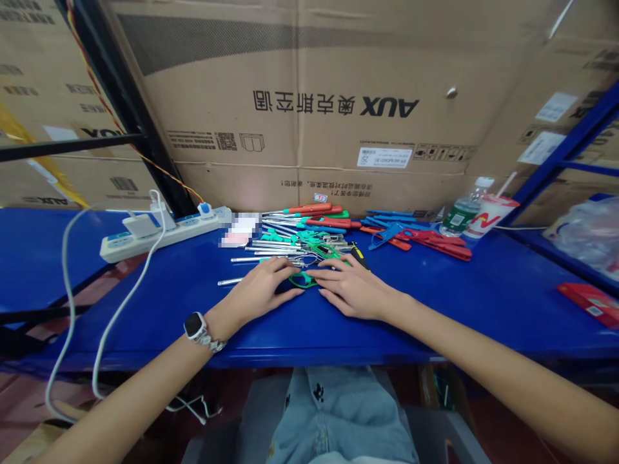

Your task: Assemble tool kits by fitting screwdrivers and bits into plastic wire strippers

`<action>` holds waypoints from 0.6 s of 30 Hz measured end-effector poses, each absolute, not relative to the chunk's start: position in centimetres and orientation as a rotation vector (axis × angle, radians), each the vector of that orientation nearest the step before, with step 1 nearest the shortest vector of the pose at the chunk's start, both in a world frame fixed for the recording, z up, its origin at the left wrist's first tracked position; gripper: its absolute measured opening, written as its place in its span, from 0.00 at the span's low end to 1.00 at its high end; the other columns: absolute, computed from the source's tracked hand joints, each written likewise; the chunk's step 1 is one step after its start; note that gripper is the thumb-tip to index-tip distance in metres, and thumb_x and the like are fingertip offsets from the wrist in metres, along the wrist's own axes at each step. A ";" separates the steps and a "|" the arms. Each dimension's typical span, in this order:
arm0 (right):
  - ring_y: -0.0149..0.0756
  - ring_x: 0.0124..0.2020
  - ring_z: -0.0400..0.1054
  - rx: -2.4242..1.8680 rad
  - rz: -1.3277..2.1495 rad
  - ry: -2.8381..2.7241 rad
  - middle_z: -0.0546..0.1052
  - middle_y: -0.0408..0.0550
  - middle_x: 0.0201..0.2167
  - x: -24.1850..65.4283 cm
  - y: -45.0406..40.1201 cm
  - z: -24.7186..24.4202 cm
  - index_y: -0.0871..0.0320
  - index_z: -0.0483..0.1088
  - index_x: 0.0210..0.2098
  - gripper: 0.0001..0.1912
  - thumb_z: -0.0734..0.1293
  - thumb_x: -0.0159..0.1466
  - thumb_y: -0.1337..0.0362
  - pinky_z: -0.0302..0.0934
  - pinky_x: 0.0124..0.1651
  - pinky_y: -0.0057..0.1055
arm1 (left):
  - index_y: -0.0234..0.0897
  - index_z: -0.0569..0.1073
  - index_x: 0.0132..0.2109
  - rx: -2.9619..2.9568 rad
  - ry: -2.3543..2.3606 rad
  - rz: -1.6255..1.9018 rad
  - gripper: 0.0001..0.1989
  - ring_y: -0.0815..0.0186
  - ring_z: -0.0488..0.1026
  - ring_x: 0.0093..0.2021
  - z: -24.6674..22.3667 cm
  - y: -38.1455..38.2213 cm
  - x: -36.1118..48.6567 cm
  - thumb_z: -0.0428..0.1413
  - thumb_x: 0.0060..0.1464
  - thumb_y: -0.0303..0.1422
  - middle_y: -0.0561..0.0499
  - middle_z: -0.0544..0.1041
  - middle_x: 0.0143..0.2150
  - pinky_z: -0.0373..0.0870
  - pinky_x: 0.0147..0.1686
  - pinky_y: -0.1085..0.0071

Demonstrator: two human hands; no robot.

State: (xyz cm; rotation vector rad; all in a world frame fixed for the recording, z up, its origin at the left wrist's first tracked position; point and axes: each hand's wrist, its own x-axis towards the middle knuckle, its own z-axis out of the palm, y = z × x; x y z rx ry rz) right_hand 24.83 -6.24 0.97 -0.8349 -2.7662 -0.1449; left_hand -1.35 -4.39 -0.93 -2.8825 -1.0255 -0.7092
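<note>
Both my hands rest low over the blue table, in front of a heap of parts. My left hand (pixel 265 285), with a watch on the wrist, has its fingers apart beside a green plastic piece (pixel 304 280). From the other side, the spread fingers of my right hand (pixel 355 288) reach over that piece's right edge; neither hand visibly grips it. Behind them lie several metal rods (pixel 278 244) with green fittings, red handles (pixel 333 222) and a yellow-black tool (pixel 358 253). Farther right are blue plastic pieces (pixel 387 233) and red plastic pieces (pixel 438 241).
A white power strip (pixel 181 231) with plugs and cables stands at the left of the blue table (pixel 464 303). A large cardboard box (pixel 309 58) rises behind. At the back right are a bottle (pixel 461 216) and a cup (pixel 489 218); a red packet (pixel 590 303) lies far right.
</note>
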 end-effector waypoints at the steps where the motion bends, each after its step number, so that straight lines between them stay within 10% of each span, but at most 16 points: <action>1: 0.53 0.63 0.64 -0.824 -0.112 -2.760 0.75 0.52 0.62 24.8 -6.1 1.0 0.56 0.75 0.58 0.19 0.58 0.74 0.64 0.56 0.61 0.57 | 0.39 0.76 0.56 -2.898 -1.009 -0.712 0.17 0.55 0.75 0.51 -1.0 -4.3 -1.6 0.53 0.69 0.43 0.43 0.76 0.50 0.75 0.52 0.54; 18: 0.51 0.62 0.65 -0.783 -0.049 -2.656 0.79 0.52 0.56 24.6 -5.7 0.2 0.59 0.77 0.54 0.17 0.61 0.72 0.64 0.60 0.61 0.55 | 0.37 0.77 0.56 -2.824 -0.862 -0.503 0.22 0.57 0.74 0.47 -0.6 -4.3 -2.6 0.41 0.75 0.38 0.43 0.76 0.49 0.76 0.49 0.57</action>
